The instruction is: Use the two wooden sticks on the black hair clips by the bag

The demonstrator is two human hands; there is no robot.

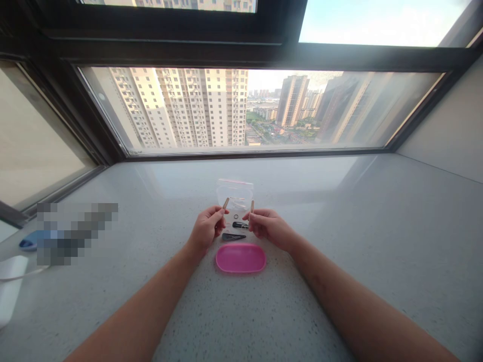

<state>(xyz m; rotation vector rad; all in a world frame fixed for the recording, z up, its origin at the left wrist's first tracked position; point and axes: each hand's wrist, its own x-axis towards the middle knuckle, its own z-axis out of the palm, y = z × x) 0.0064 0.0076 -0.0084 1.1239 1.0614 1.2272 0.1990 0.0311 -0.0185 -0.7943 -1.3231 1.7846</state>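
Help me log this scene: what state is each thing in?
Left hand: pinching left tan clip
Right hand: pinching right tan clip
Left tan clip: held up, slanted
Right tan clip: held up, nearly upright
Front black clip: lying down
Rear black clip: lying down
Pink tray: open side up
Clear bag: seal unclear

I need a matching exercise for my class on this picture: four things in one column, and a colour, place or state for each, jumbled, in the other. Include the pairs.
Column one
1. Tray
2. Bag
3. Dark clips
4. Left hand

Column two
A. Lying between the tray and the bag
B. Pinching a slim tan item
C. See-through
D. Bright pink

Right pairs: 1-D, 2-C, 3-A, 4-B
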